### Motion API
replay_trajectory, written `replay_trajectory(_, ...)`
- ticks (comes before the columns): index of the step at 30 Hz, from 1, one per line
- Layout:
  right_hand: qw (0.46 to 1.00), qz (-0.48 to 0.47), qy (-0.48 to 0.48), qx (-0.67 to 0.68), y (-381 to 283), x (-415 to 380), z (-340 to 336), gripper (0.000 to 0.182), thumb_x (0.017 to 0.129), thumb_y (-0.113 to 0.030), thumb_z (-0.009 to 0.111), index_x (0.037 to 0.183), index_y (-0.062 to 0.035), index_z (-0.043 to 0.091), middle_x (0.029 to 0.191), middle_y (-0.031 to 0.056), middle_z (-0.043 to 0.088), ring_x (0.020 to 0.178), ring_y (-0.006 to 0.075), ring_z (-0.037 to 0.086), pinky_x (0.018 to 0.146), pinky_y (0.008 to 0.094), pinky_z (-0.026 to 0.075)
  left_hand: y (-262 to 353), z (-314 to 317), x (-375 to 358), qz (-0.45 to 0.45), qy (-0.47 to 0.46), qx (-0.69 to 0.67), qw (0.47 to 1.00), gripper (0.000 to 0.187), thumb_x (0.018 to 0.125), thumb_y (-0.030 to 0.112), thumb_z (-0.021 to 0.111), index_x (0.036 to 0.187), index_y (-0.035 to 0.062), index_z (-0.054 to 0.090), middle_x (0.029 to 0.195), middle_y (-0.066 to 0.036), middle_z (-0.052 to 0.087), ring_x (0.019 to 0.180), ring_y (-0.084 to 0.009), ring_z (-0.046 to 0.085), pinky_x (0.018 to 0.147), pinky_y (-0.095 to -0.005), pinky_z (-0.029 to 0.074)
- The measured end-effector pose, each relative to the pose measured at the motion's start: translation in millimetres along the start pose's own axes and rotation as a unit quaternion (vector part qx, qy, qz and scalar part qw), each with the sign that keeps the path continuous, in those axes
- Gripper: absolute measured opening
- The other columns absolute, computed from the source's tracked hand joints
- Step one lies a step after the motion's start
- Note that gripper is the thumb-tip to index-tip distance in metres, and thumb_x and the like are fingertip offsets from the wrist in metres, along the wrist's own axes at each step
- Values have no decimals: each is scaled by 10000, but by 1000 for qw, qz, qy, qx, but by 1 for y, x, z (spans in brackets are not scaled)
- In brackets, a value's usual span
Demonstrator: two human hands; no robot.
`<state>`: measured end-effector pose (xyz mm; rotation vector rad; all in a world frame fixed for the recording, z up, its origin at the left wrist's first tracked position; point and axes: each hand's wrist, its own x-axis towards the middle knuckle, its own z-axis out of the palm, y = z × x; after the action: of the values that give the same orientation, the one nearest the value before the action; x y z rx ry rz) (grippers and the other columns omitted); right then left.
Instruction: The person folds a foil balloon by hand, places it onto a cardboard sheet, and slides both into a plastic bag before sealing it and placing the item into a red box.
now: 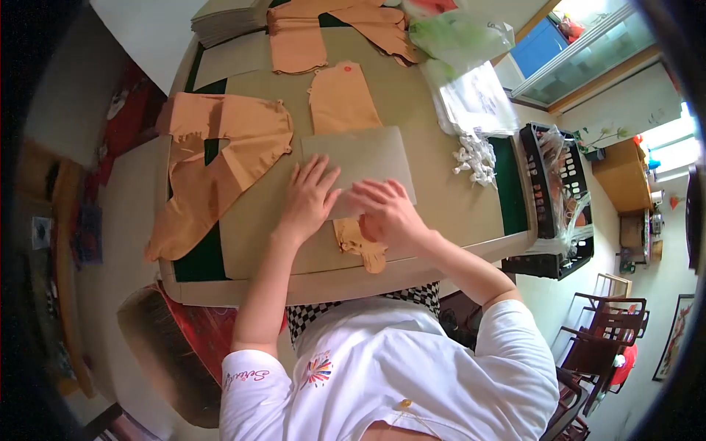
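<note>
A grey cardboard sheet [375,151] lies across an orange-tan garment [342,95] that extends out above it. The garment's crumpled lower end [360,242] shows below the card, near the table's front edge. My left hand [312,195] rests on the card's left part, fingers stretched out. Over the card's lower right edge is my right hand [386,209], beside the crumpled end. Its fingers look bent and are blurred by motion, and whether they grip anything is hidden.
More orange-tan garments lie at the table's left [239,147] and far side [298,40]. A stack of card sheets [228,22] stands at far left. Clear plastic bags [478,99] and a pile of small white pieces [476,158] lie right. A black crate [555,198] stands beyond the right edge.
</note>
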<state>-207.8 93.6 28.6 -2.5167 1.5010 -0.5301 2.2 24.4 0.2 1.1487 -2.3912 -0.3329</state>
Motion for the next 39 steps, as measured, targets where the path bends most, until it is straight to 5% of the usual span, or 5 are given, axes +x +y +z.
replay_trajectory(13, 988, 117, 78, -65, 57, 8, 16, 473, 916, -313, 560, 1364, -173, 503, 1456, 88, 435, 1380, 287, 348, 1109, 605, 225, 9, 5, 8, 45, 13, 16, 999, 447, 885, 247, 642, 1293, 91, 553, 1370, -168, 485, 1318, -331, 400, 1106, -507, 297)
replay_trajectory(19, 991, 106, 78, -18, 62, 23, -2, 413, 914, -306, 562, 1286, -124, 566, 1335, 110, 536, 1283, 304, 449, 1069, 491, 322, 9, 5, 7, 33, 3, 23, 999, 438, 896, 260, 627, 1299, 103, 552, 1395, -162, 468, 1339, -339, 379, 1119, -512, 277)
replay_trajectory(24, 955, 258, 144, 7, 97, 114, -6, 315, 838, -296, 640, 1054, -67, 656, 1124, 153, 645, 1077, 325, 592, 903, 438, 461, 9, 3, 7, 41, 1, 31, 999, 430, 921, 276, 587, 1319, 122, 531, 1418, -152, 445, 1351, -339, 360, 1128, -514, 265)
replay_trajectory(30, 917, 355, 11, 180, 145, 186, 6, 279, 762, -281, 699, 734, -3, 706, 749, 183, 691, 684, 316, 680, 634, 411, 534, 10, 1, 7, 12, -55, 42, 998, 445, 961, 339, 521, 1365, 157, 480, 1465, -131, 394, 1387, -323, 316, 1137, -518, 245)
replay_trajectory(39, 797, 345, 92, 486, 129, 167, -23, 157, 834, -99, 680, 952, 5, 666, 872, 46, 673, 766, 130, 624, 664, 301, 505, 9, 3, 4, 1, -51, 20, 999, 461, 949, 324, 538, 1373, 157, 467, 1477, -133, 379, 1396, -331, 298, 1142, -521, 225)
